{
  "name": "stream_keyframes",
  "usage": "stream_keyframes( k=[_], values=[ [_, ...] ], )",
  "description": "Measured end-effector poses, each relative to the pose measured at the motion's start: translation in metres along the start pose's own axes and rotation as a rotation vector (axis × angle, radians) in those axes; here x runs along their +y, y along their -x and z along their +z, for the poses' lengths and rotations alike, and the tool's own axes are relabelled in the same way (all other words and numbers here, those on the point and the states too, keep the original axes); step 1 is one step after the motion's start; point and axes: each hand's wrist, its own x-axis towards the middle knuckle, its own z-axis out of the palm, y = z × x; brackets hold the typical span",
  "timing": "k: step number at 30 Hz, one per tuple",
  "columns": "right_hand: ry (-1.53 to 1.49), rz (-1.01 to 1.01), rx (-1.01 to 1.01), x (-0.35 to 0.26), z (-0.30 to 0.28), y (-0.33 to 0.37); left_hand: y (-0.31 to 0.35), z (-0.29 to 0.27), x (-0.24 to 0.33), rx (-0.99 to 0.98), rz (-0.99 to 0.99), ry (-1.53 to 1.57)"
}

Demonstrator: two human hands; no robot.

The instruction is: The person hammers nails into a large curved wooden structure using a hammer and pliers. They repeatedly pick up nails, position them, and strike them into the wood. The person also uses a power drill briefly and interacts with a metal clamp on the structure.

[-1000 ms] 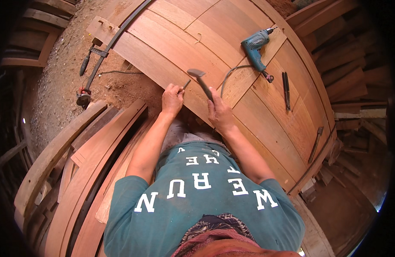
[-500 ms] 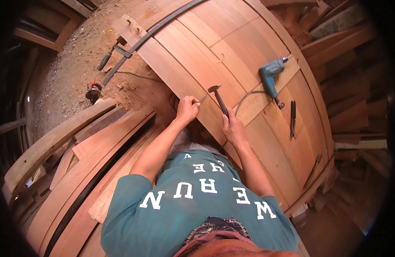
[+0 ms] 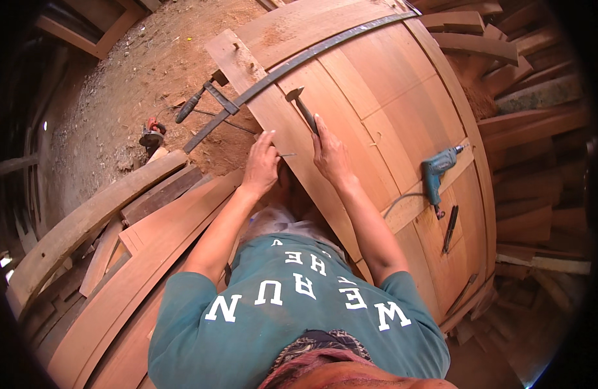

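My right hand is wrapped round the handle of a hammer, whose head points away over the near left part of a large wooden panel. My left hand is closed just off the panel's left edge. From its fingers sticks a thin metal pin, perhaps a nail or punch, its tip pointing right toward the edge board. A long bar clamp spans the panel beyond both hands, its dark handle hanging past the left edge.
On the panel's right side lie a blue corded drill, a slim black tool and another thin tool. Curved timbers are stacked at my left. A red power tool sits on the dirt floor. More wood pieces fill the right side.
Both hands have moved away from me along the panel's left edge, toward the clamp, with the hammer and the pin. The view has shifted, so the panel and drill sit further right.
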Motion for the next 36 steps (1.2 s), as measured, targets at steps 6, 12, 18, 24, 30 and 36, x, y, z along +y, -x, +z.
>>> stream_keyframes(
  k=[6, 12, 18, 24, 30, 36],
  values=[
    [0.073, -0.049, 0.026, -0.005, 0.025, -0.044, -0.009, 0.000, -0.014, -0.189, 0.053, -0.057],
    [0.243, 0.042, -0.125, -0.009, 0.024, -0.049, -0.015, 0.000, -0.016, -0.194, 0.046, -0.059],
    [0.251, 0.072, -0.200, -0.005, 0.023, -0.047, -0.022, -0.007, -0.014, -0.245, 0.036, -0.078],
    [0.149, 0.031, -0.080, -0.010, 0.020, -0.043, -0.021, -0.003, -0.018, -0.221, 0.036, -0.088],
    [0.182, 0.027, -0.127, -0.010, 0.010, -0.046, -0.020, -0.004, -0.013, -0.215, 0.034, -0.079],
    [0.194, -0.028, -0.133, 0.002, 0.014, -0.050, -0.032, -0.014, -0.020, -0.093, -0.058, 0.074]
  ],
)
